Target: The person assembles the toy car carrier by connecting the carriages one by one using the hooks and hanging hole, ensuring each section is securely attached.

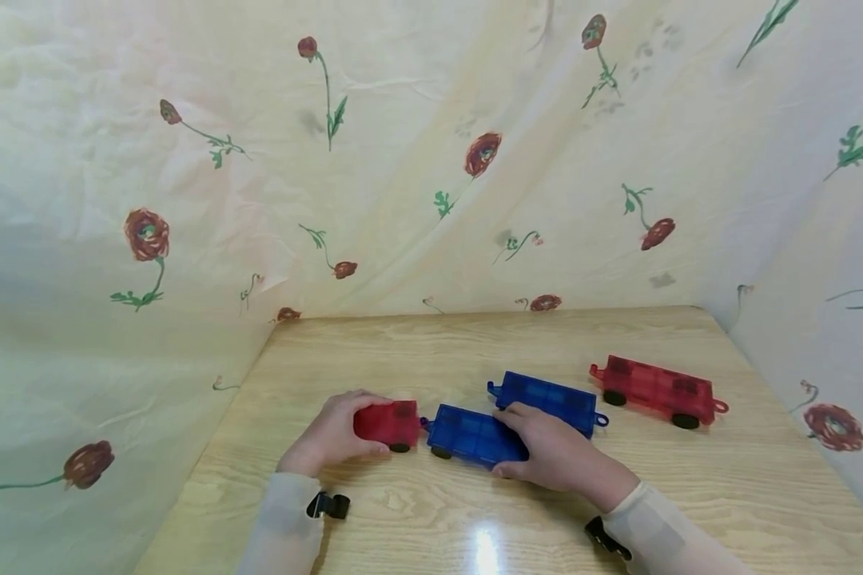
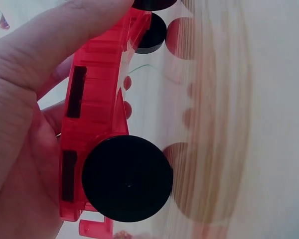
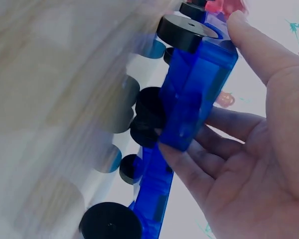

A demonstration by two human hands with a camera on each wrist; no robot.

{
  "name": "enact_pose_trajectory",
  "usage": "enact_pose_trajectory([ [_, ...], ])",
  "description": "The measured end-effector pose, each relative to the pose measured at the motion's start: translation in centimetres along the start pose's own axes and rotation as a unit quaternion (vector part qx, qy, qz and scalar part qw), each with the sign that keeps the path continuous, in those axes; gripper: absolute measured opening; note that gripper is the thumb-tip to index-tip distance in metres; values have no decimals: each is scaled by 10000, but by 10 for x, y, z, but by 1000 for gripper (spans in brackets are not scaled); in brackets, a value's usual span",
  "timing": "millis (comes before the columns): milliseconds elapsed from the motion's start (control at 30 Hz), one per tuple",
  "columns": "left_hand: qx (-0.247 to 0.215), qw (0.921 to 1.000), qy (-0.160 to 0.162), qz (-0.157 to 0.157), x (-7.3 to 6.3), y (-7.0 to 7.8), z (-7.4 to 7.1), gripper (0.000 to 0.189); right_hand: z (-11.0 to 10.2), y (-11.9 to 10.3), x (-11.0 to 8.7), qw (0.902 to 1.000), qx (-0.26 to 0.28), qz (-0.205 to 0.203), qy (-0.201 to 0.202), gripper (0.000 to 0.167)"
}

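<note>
My left hand (image 1: pixel 336 432) grips a red see-through toy train car (image 1: pixel 395 423) across its top, thumb on the near side. The left wrist view shows the car's black wheels (image 2: pixel 128 178) close over the tabletop and dark rectangles in its side. With the right hand (image 1: pixel 552 452) I hold a blue toy train car (image 1: pixel 467 435) between thumb and fingers at its right end. The facing ends of these two cars meet at the hook and loop, a small coupling (image 1: pixel 424 423) between them. My palms hide the cars' outer ends.
Just behind the right hand stands a second blue train car (image 1: pixel 546 395), a hook at its left and a loop at its right. Farther right is another red train car (image 1: pixel 654 389). Flower-printed cloth (image 1: pixel 403 160) surrounds the wooden table (image 1: pixel 403 343) at back and sides.
</note>
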State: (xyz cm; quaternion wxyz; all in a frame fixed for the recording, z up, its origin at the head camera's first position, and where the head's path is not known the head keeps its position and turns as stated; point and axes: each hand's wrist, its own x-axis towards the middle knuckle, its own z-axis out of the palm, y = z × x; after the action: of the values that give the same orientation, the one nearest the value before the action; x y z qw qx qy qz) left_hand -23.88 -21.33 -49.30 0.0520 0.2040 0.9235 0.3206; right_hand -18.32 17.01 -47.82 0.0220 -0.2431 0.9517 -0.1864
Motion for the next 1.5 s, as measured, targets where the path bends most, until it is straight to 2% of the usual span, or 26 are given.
enact_pose_trajectory([
  [133,64,9998,49,162,-2,-4,-3,72,-5,-1,-3,9991,85,-198,370,76],
  [300,75,9996,125,221,-4,-10,-6,72,-9,5,-8,9959,96,-429,785,62],
  [500,28,9998,148,143,-8,-16,-10,73,-14,18,-16,9937,182,-304,1064,58],
  [833,-154,9997,118,-142,-15,-22,-17,73,-20,50,-28,9945,75,71,1046,74],
  [1067,-168,9991,226,-309,-20,-28,-20,75,-26,60,-34,9949,164,341,935,79],
  [1500,-186,9981,269,-517,-27,-37,-30,75,-23,74,-37,9927,52,498,1101,79],
])
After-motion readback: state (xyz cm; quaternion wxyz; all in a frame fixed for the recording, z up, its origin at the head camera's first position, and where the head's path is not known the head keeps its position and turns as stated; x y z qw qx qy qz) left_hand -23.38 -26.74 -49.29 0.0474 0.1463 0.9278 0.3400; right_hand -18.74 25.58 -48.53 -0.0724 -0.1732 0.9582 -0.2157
